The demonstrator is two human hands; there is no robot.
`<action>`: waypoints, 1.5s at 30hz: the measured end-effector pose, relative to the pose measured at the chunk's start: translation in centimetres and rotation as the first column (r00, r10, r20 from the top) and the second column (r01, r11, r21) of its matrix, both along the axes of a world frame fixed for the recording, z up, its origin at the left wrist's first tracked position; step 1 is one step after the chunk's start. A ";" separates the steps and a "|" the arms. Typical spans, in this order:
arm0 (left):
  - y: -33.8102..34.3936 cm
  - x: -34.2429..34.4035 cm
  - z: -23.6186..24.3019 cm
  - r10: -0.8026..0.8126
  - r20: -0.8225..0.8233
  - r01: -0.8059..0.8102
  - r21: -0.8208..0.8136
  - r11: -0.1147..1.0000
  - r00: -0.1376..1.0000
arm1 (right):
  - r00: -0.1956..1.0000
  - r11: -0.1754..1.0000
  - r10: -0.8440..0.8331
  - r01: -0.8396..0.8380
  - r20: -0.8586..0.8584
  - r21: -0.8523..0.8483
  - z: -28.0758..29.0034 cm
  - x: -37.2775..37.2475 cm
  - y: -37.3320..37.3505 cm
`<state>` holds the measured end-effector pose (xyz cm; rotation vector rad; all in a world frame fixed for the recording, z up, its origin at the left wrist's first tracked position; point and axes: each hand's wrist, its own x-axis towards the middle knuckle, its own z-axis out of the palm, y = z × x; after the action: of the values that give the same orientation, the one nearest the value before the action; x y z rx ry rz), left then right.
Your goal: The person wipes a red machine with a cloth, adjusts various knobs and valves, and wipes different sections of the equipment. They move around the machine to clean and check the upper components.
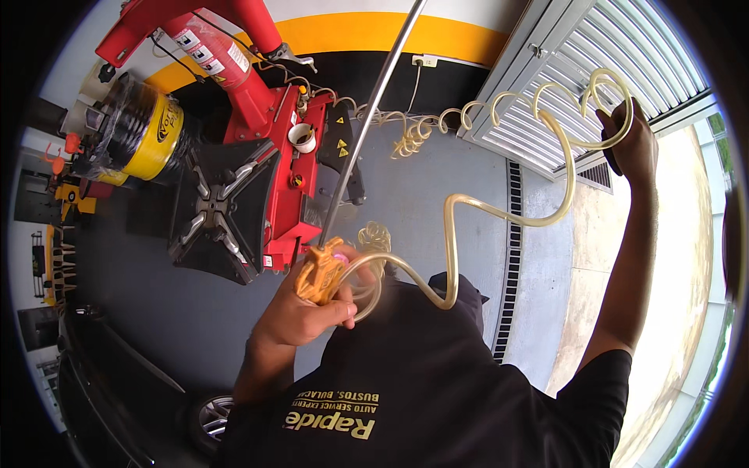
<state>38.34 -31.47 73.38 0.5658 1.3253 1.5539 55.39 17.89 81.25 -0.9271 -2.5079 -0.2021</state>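
My left hand [292,316] is closed round an orange air blow gun [320,273] in front of my chest. From the gun a long thin metal tube [363,129] slants up and to the right, past the top edge. A clear yellowish coiled air hose [468,204] runs from beside the gun in loose, stretched bends to my right hand. My right hand [636,140], arm stretched far out to the right, is closed on loops of that hose near the grey louvred door [577,86]. More hose coils [374,238] hang behind the gun.
A red tyre changer [292,187] with a black clamping turntable [214,204] stands at the left, a white cup [302,138] on it. Beyond it is a black-and-yellow drum [160,136]. A dark car [101,390] is at the lower left. A floor drain grate [511,249] runs along the right.
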 end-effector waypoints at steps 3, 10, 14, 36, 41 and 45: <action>6.5 -1.9 -1.6 0.044 -0.065 -0.041 0.040 0.998 0.997 | 0.985 0.985 0.172 -0.171 0.018 -0.028 -2.8 -5.4 3.5; 24.1 -8.7 -3.6 0.460 -0.770 -0.469 0.239 0.850 0.441 | 0.914 0.914 0.405 -0.406 -0.028 -0.024 -6.2 -14.4 18.5; 28.4 -9.7 -2.0 0.601 -0.730 -0.712 0.230 0.663 0.324 | 0.844 0.841 0.533 -0.523 0.050 -0.137 -10.9 -19.4 20.8; 29.0 0.6 -5.9 0.822 -0.519 -0.804 0.372 0.464 0.234 | 0.950 0.070 0.292 0.094 0.110 -0.993 -53.0 1.9 23.2; 20.2 6.1 -7.4 0.761 -0.585 -0.832 0.247 0.496 0.281 | 0.818 -0.465 -0.239 0.377 0.523 -0.801 -58.3 16.6 21.7; 12.2 11.6 -7.3 0.701 -0.654 -0.885 0.103 0.455 0.284 | 0.788 -0.617 -0.190 0.369 0.586 -0.696 -56.0 20.2 15.6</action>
<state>49.90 -19.31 66.08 0.1585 2.6379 1.9789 75.59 33.47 25.21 -2.3712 -1.3670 2.4276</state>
